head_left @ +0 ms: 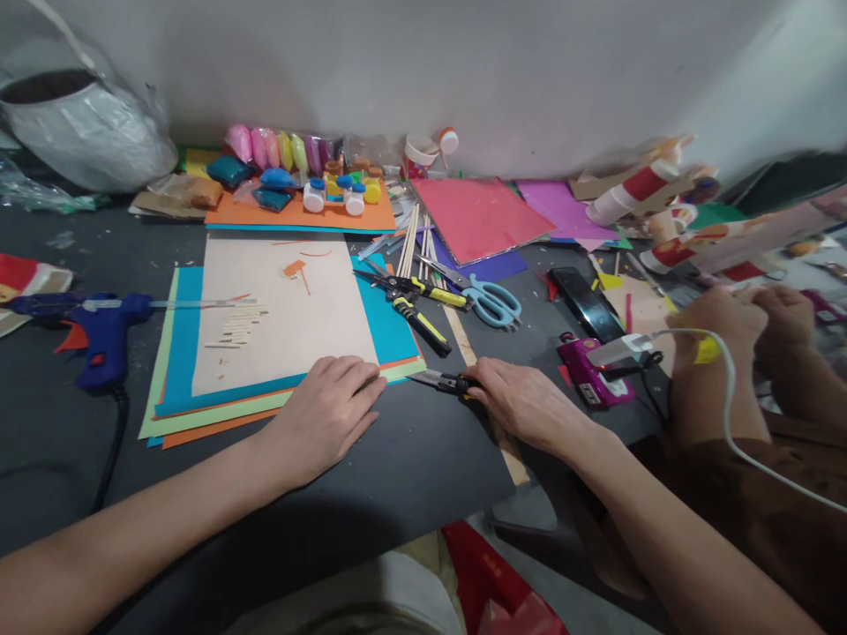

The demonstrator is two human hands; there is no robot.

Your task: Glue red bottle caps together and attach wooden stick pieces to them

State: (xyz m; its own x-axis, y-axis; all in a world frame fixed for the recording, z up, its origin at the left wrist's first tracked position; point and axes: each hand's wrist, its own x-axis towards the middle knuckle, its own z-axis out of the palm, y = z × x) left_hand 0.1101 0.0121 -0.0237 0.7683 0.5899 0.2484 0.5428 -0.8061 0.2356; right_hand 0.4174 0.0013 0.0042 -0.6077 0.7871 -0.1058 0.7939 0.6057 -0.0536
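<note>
My right hand grips the black handle of a utility knife low over the dark table. Its blade points left, toward the near right corner of a stack of coloured paper. My left hand rests palm down on the front edge of that stack, fingers stretched to the right and nothing seen in them. On the pale top sheet lie a row of short cut sticks and orange paper scraps. Pliers with black and yellow handles and blue-handled scissors lie beyond the knife.
A blue glue gun stands at left, its cord running forward. Clay packets and small paint pots sit at the back. At right are a phone, a purple power socket with a white cable, and another person's hands.
</note>
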